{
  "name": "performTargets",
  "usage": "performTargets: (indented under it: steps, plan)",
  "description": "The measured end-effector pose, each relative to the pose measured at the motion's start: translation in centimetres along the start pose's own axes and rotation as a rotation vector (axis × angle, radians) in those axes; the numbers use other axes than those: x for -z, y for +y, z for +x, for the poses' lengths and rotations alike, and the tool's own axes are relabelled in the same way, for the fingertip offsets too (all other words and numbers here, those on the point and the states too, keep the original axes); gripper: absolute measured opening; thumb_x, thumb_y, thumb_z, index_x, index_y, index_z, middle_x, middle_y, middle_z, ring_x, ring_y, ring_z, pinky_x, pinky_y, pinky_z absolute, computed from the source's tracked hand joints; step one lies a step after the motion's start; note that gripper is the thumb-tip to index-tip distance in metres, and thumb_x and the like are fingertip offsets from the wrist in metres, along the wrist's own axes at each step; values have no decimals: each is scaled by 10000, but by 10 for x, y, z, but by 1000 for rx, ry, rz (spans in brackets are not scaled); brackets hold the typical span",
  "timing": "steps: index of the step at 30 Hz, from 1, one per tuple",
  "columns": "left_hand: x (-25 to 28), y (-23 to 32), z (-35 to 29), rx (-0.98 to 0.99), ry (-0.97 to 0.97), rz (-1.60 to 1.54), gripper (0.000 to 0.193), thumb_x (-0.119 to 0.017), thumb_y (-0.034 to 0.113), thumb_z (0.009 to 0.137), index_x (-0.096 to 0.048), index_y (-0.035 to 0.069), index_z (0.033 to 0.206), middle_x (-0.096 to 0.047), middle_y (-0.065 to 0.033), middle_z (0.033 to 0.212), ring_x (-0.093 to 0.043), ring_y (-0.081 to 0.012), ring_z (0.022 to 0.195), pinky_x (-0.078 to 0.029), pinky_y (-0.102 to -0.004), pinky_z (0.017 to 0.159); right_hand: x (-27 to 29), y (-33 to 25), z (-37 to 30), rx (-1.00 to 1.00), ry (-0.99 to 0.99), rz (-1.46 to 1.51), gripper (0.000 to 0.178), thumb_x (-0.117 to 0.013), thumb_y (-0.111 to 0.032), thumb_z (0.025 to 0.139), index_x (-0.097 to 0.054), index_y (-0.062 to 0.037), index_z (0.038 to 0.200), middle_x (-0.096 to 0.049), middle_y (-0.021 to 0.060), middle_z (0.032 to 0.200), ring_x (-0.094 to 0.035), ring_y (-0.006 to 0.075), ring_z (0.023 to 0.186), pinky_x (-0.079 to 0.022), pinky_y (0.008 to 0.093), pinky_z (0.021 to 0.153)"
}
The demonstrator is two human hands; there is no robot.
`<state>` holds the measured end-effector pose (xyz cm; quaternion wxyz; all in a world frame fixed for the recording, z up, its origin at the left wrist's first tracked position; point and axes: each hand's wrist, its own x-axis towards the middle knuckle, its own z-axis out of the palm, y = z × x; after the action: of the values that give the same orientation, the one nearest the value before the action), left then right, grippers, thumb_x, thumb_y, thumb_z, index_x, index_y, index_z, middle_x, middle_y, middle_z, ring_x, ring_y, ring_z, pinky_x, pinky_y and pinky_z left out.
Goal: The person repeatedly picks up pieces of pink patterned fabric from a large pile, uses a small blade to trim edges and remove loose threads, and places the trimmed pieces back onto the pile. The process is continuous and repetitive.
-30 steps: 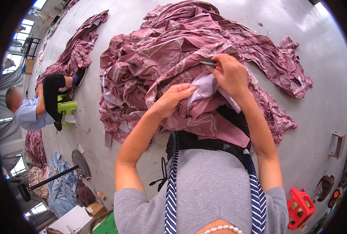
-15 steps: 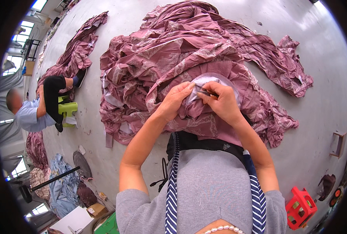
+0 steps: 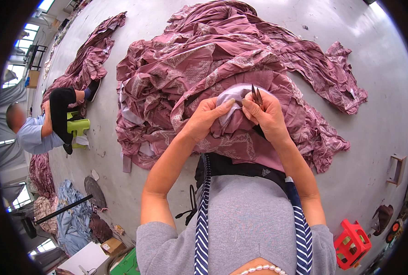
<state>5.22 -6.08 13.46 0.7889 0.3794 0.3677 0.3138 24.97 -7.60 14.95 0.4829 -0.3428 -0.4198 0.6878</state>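
Observation:
A big heap of dusty-pink patterned fabric point(image 3: 185, 68) spreads over my lap and the floor before me. My left hand point(image 3: 208, 117) pinches a pale lilac edge of the cloth point(image 3: 231, 95) between thumb and fingers. Close beside it, my right hand point(image 3: 268, 117) holds small dark thread snips point(image 3: 257, 95), their pointed blades sticking up past the fingers. The right thumb and a fingertip meet at the same pale cloth; whether they also grip it or a thread is too small to tell.
At the left a person in a light blue shirt point(image 3: 36, 135) sits on a green stool point(image 3: 79, 127) by more pink fabric point(image 3: 91, 64). Light blue cloth point(image 3: 73, 215) lies lower left near a round-based stand point(image 3: 95, 192). A red stool point(image 3: 352, 243) stands lower right.
The snips have turned in my right hand, so the blades now point up and away from the cloth. My left hand keeps its pinch, with the pale edge slightly shifted.

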Motion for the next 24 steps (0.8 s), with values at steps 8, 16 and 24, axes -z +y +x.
performTargets:
  steps: [8, 16, 24]
  plan:
    - [-9, 0, 3, 69, 106, -187, 243, -544, 199, 964, -624, -3, 1073, -676, -30, 920, -630, -45, 748, -536, -207, 642, 8, 1, -8, 292, 268, -820, 221, -642, -205, 892, -549, -18, 966, -570, 18, 707, -544, 112, 614, -432, 245, 561]
    - [0, -3, 6, 144, 85, -258, 243, -545, 205, 961, -614, -6, 1060, -677, -55, 914, -649, -72, 707, -560, -222, 610, 2, 10, -36, 229, 198, -817, 223, -684, -183, 857, -564, -9, 928, -649, 118, 749, -675, 221, 676, -519, 291, 613]
    - [0, -3, 5, 177, 63, -262, 232, -565, 200, 949, -615, -4, 1048, -678, -52, 880, -648, -75, 684, -557, -215, 577, -4, 20, -25, 275, 250, -828, 223, -699, -188, 845, -570, -27, 931, -655, 116, 744, -669, 214, 652, -512, 294, 578]
